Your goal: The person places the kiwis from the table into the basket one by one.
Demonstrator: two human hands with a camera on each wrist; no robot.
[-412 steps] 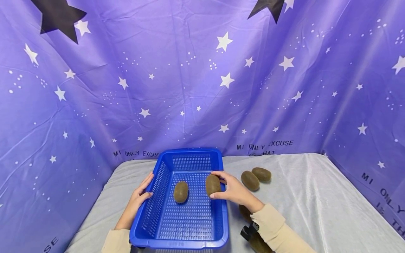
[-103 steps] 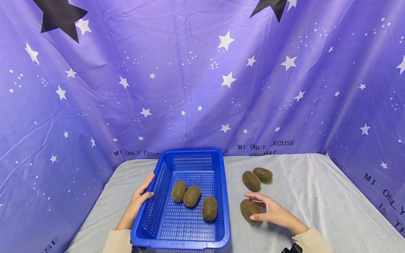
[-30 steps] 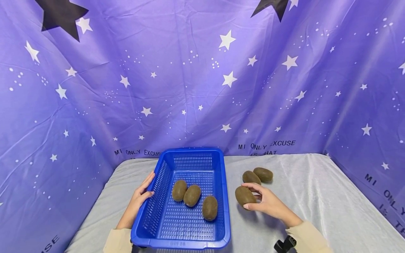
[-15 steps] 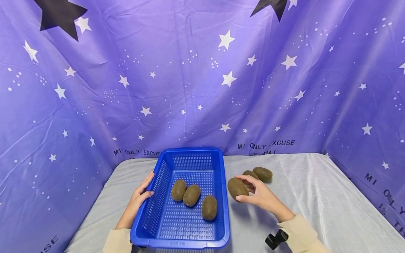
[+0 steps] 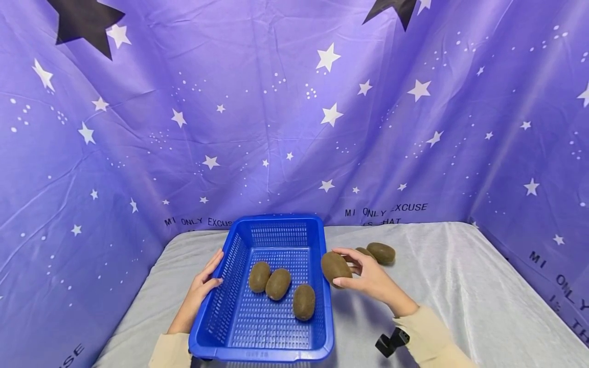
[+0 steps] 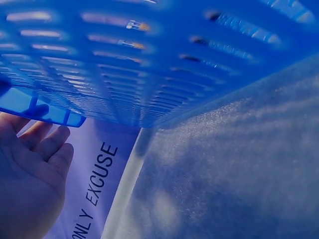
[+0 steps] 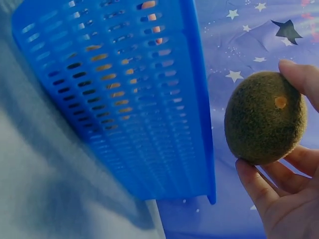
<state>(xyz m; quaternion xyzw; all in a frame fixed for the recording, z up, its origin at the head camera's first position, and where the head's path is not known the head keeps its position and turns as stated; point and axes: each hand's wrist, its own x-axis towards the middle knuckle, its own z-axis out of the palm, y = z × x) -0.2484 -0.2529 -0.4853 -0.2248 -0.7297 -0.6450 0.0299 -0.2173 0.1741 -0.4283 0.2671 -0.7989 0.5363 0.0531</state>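
Held kiwi [image 5: 335, 268]: shifted left with the right hand since half a second ago, from just beside the basket's right rim to overlapping it in the head view; the right wrist view shows a gap between fruit and rim, with the kiwi above rim level.
Right hand [image 5: 370, 280]: pinches that kiwi between thumb and fingertips, palm clear of it. Such a light hold on a rounded skin could let it slip, probably onto the cloth [image 5: 460, 306] if it fell outside the wall.
Basket [image 5: 262, 354]: its right rim is the likeliest snag; carried too low, the fruit or knuckles could knock it.
Left hand [image 5: 204, 283]: fingers laid nearly straight against the basket's left side, thumb spread apart. Resting rather than gripping, it might not stop a bump from sliding the basket.
Kiwis inside [image 5: 278, 284]: three on the floor, two touching, one nearer the right wall; a drop from rim height could bruise or roll that one.
Kiwis outside [image 5: 382, 253]: two on the cloth, one partly hidden by the right hand; a backward sweep could nudge them.
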